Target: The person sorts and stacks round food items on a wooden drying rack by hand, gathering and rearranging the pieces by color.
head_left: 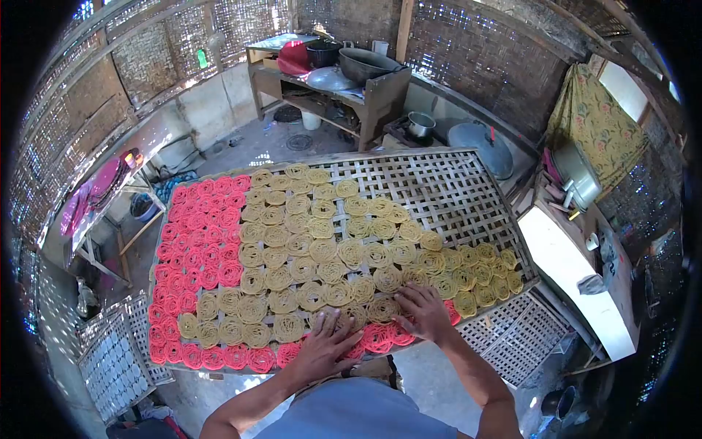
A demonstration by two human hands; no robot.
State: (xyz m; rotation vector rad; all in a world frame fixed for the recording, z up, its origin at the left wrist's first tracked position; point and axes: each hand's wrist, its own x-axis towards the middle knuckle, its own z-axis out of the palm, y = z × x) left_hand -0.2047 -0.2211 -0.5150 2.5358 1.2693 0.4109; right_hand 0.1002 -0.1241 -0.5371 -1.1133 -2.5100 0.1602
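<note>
The woven rack (431, 183) has bare lattice at its far right corner; its near edge is partly hidden under both hands. Yellow coils (322, 250) cover the middle, red coils (197, 241) the left and near edges. The left hand (327, 350) and right hand (424, 311) lie apart on near-edge coils, fingers spread; whether either grips is unclear. No writing is legible.

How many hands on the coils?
2, along the near edge of the rack, where tan coils meet pink coils: left hand near the middle, right hand farther right.
</note>
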